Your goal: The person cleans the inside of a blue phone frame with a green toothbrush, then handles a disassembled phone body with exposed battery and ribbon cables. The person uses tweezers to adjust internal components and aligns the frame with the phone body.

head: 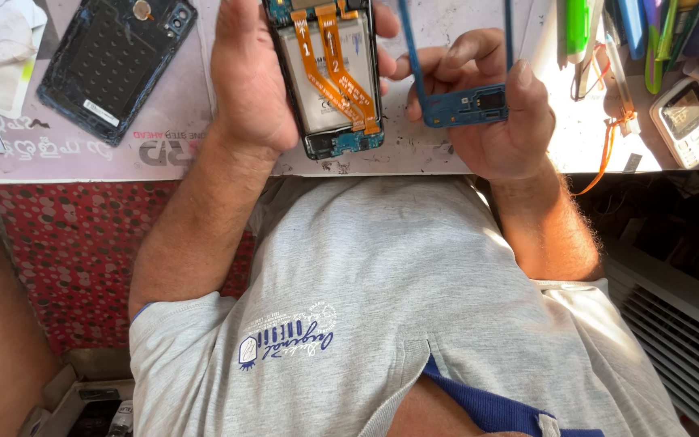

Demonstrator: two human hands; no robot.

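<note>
My left hand (252, 77) grips an opened smartphone (329, 81) with its back off. Its white battery and two orange ribbon cables show, with a blue circuit board at the lower end. My right hand (499, 121) holds a thin blue plastic frame (464, 105) by its bottom bar, just right of the phone. Both hands hover over the worn work mat (171, 150) at the near edge of the bench. The tops of the phone and the frame are cut off by the picture's edge.
A dark phone back cover (115, 65) lies on the mat at the left, beside paper scraps (2, 48). At the right are a small keypad phone (689, 121), green and blue tools (580, 28) and orange wire (608, 146). A cardboard box (82, 405) sits below left.
</note>
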